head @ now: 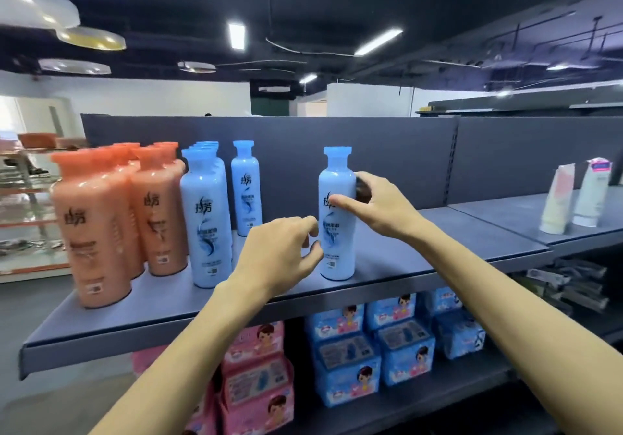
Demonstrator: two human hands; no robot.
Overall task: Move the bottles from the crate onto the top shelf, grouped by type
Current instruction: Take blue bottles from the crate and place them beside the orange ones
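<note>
On the top shelf [404, 252] a blue bottle [337, 259] stands upright, apart from the others. My right hand [381, 205] grips its upper body, thumb across the label and fingers behind. My left hand [279, 252] is curled at its lower left side, with thumb and fingertips against the bottle. Left of it stand a single blue bottle [246, 188] near the back panel and a row of blue bottles [207, 222]. Several orange bottles [97, 229] fill the shelf's left end. The crate is out of view.
Two white tubes [573, 195] stand on the neighbouring shelf section at the right. Below the top shelf lie pink packs [256, 367] and blue packs [371, 340]. The grey back panel [387, 151] rises behind the bottles. Bare shelf surface stretches right of the held bottle.
</note>
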